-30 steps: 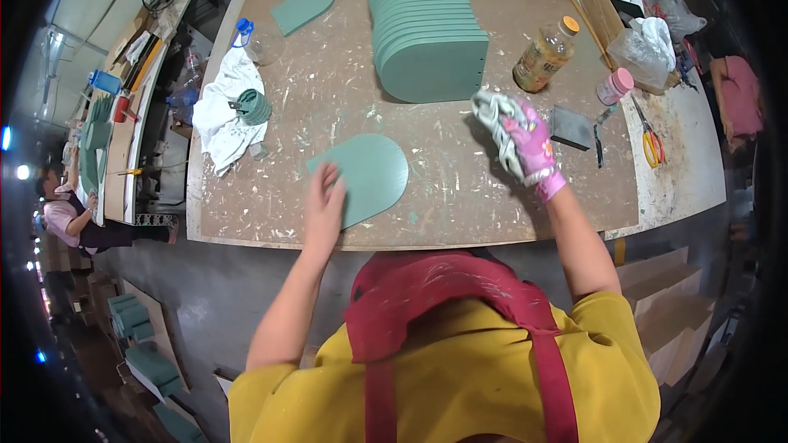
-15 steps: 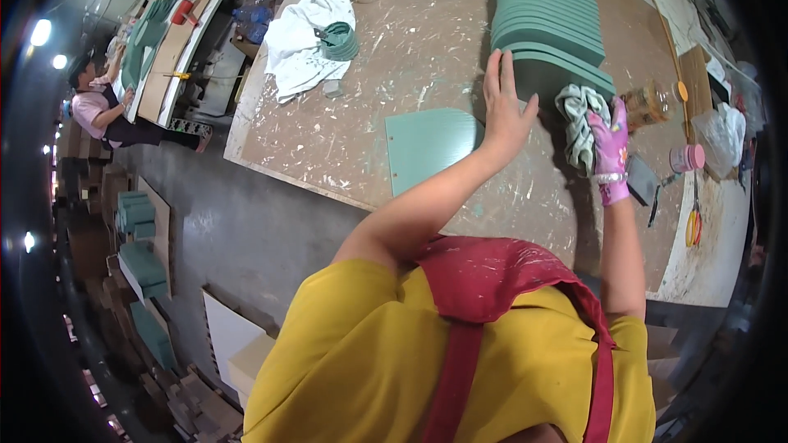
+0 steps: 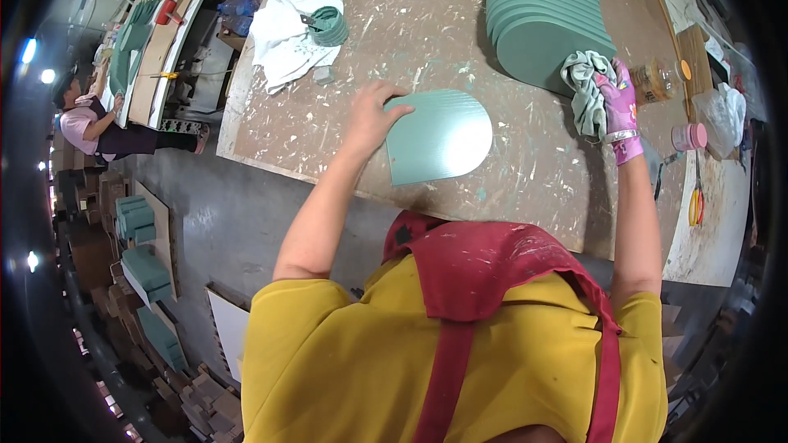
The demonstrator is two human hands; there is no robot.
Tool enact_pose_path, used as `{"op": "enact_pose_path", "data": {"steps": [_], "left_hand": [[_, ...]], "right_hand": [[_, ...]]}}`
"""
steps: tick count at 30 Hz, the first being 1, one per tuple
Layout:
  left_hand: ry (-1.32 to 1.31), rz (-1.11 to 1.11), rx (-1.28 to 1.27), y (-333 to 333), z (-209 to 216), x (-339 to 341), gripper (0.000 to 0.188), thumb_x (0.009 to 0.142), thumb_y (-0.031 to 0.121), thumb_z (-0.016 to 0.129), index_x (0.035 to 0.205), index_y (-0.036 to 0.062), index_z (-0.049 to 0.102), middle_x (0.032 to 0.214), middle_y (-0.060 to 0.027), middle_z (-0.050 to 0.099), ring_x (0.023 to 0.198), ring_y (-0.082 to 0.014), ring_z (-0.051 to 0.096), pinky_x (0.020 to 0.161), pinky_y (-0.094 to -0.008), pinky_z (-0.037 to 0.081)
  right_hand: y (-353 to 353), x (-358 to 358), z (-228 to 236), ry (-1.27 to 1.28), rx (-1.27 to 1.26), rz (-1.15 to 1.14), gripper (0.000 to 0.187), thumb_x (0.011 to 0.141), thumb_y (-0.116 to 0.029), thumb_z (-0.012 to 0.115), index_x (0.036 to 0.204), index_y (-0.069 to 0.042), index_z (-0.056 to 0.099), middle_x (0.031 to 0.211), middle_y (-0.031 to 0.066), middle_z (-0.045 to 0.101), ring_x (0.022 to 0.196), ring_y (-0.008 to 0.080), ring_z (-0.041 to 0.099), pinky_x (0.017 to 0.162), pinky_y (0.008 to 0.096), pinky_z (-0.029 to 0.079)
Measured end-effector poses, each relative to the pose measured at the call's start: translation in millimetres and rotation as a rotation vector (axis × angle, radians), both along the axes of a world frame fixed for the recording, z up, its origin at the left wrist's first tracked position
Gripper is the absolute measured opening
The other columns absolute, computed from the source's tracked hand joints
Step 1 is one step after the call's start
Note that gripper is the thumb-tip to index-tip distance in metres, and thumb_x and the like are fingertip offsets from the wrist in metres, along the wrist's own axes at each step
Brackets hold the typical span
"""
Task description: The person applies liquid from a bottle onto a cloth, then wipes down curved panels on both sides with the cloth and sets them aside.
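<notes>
A green flat panel [image 3: 439, 139] with one rounded end lies on the brown worktable in front of me, light glaring off its face. My left hand [image 3: 371, 119], bare, is at its upper left corner, thumb over the face and fingers curled at the far edge. My right hand [image 3: 620, 102], in a pink patterned glove, clutches a crumpled pale rag [image 3: 587, 90]. That rag rests against the front right of a long overlapping row of matching green panels [image 3: 542, 53].
The paint-flecked worktable [image 3: 328, 143] carries a white cloth [image 3: 287, 29], a roll of green strap [image 3: 330, 26], a jar [image 3: 657, 82], a pink-lidded tub [image 3: 688, 137] and scissors [image 3: 696, 201]. A co-worker [image 3: 90, 123] stands at another bench, far left.
My left hand has left the front of the panel row and moved left and nearer, onto the single panel. The right hand keeps the rag beside the row.
</notes>
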State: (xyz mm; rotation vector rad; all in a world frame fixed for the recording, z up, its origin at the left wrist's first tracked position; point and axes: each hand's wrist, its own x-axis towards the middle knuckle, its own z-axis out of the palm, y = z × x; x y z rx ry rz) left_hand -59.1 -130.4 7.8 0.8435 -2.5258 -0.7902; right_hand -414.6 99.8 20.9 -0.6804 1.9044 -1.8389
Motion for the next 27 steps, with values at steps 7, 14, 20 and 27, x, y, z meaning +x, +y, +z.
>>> {"op": "enact_pose_path", "data": {"steps": [7, 14, 20, 27], "left_hand": [[0.162, 0.234, 0.012, 0.8, -8.8, 0.3, 0.018, 0.083, 0.019, 0.060, 0.084, 0.0006, 0.061, 0.084, -0.0151, 0.058, 0.083, -0.0301, 0.055, 0.073, -0.0395, 0.043], [-0.814, -0.211, 0.107, 48.9, 40.3, 174.3, 0.036, 0.091, 0.039, 0.052, 0.095, 0.0040, 0.060, 0.092, -0.0148, 0.061, 0.090, -0.0295, 0.057, 0.080, -0.0368, 0.045], [-0.352, -0.236, -0.254, 59.9, 59.9, 58.6, 0.061, 0.078, 0.050, 0.061, 0.128, 0.0152, 0.052, 0.136, -0.0103, 0.044, 0.128, -0.0326, 0.037, 0.102, -0.0477, 0.034], [-0.317, -0.310, -0.323, 85.0, 12.3, 9.0, 0.063, 0.081, 0.044, 0.062, 0.136, 0.0187, 0.043, 0.146, -0.0117, 0.032, 0.133, -0.0383, 0.027, 0.106, -0.0527, 0.023]], "right_hand": [[-4.4, -0.6, 0.9, 0.008, 0.036, 0.072, 0.059, 0.084, -0.010, 0.063, 0.135, 0.005, 0.035, 0.122, 0.0115, 0.053, 0.109, 0.0181, 0.053, 0.092, 0.0276, 0.043], [-5.8, -5.1, -0.1, -0.038, -0.019, 0.076, 0.058, 0.083, -0.012, 0.066, 0.132, 0.006, 0.039, 0.121, 0.0145, 0.055, 0.107, 0.0194, 0.055, 0.091, 0.0282, 0.044], [0.5, -25.2, -11.8, 0.084, 0.051, 0.060, 0.062, 0.083, -0.017, 0.066, 0.133, 0.006, 0.038, 0.123, 0.0170, 0.054, 0.106, 0.0216, 0.055, 0.090, 0.0292, 0.044], [10.3, 16.0, 6.1, 0.104, 0.093, 0.001, 0.057, 0.079, -0.013, 0.069, 0.126, 0.007, 0.044, 0.110, 0.0150, 0.061, 0.098, 0.0205, 0.059, 0.083, 0.0288, 0.047]]}}
